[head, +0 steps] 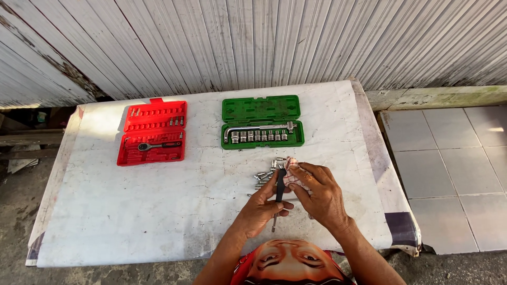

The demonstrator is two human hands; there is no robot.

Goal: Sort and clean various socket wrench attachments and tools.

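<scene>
My left hand (262, 209) grips a black-handled driver tool (279, 190) whose metal shaft points down toward me. My right hand (318, 194) presses a pinkish patterned cloth (293, 177) against the tool's handle. Several small loose metal sockets (265, 175) lie on the white table cover (158, 206) just beyond my hands. Farther back sits an open green socket case (262, 122) holding an L-shaped handle and a row of sockets. To its left lies an open red tool case (152, 132) with a ratchet and small bits.
The table stands against a corrugated metal wall (253, 42). A tiled floor (449, 169) lies to the right of the table, rough concrete to the left. A printed garment (285, 261) fills the bottom edge of the view.
</scene>
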